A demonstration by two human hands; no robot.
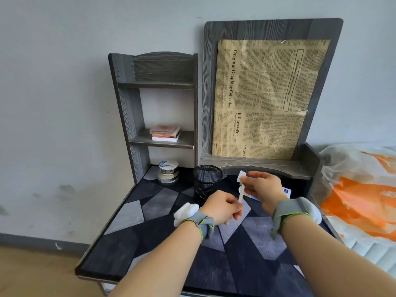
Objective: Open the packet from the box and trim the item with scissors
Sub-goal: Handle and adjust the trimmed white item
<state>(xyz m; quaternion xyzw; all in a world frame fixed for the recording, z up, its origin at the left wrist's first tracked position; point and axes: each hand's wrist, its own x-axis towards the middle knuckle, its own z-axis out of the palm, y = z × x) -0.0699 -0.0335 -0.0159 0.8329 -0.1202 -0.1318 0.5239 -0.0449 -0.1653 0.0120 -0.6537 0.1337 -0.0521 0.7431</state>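
Note:
My right hand point(262, 188) pinches a small white packet point(241, 176) by its upper part, above the desk. A thin white strip point(241, 195) hangs down from it. My left hand point(222, 207) pinches the lower end of that strip between its fingertips. Behind my right hand lies the white and blue box point(287, 192), mostly hidden by the hand. A black mesh pen cup point(206, 181) stands just left of my hands; dark scissor handles point(200, 192) show faintly through its mesh.
The desk wears a grey and black patchwork mat point(154, 213). A round jar point(168, 172) stands at the back left under a small shelf with books point(165, 132). A board covered with newspaper point(265, 97) leans at the back. Plastic-wrapped orange bedding point(362, 196) lies right.

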